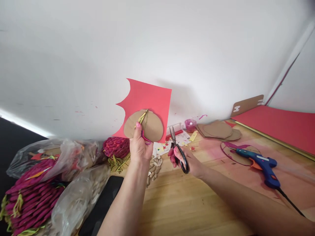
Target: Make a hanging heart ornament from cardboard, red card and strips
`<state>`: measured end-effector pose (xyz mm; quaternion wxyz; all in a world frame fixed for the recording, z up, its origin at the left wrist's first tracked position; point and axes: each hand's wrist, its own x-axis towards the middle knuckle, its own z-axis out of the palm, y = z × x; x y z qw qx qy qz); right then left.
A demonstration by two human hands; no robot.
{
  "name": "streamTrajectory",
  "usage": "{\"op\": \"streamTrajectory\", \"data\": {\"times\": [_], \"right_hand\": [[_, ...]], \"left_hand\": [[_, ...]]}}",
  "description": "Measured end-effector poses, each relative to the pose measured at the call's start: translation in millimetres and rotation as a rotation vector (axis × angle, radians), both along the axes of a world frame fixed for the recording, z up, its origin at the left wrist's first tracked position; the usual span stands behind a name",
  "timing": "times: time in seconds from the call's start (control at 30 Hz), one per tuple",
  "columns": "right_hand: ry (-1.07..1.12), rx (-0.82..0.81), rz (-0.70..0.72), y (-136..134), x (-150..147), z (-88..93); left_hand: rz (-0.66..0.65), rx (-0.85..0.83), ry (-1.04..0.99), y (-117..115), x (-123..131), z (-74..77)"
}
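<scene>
While left hand (140, 147) holds cardboard (155, 127) + red paper (150, 96), right hand (192, 160) grips scissors (174, 141)

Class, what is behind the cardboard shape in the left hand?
Behind the cardboard shape is a red sheet, visible above it and on both sides, its left edge cut in curves. The area directly behind the cardboard shape is covered, so it cannot be seen.

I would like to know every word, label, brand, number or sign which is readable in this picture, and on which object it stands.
No text can be read anywhere in this picture.
Blue glue gun: a pale label strip is visible on its body, but anything on it is too small and blurred to read.
Scissors, red sheet and cardboard piece: no lettering visible on them.
</scene>
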<state>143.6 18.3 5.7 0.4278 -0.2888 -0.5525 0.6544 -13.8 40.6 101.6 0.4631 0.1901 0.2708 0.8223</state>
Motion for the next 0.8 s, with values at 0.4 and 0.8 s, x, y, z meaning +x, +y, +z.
{"op": "streamTrajectory", "data": {"times": [0.4, 0.8], "right_hand": [[0.021, 0.166, -0.147, -23, -5, 8.1], [0.032, 0.152, -0.221, -21, 3, 19.1]], "left_hand": [[0.072, -0.037, 0.024, 14, 56, 25.3], [0.154, -0.089, 0.290, 10, 76, 11.5]]}}
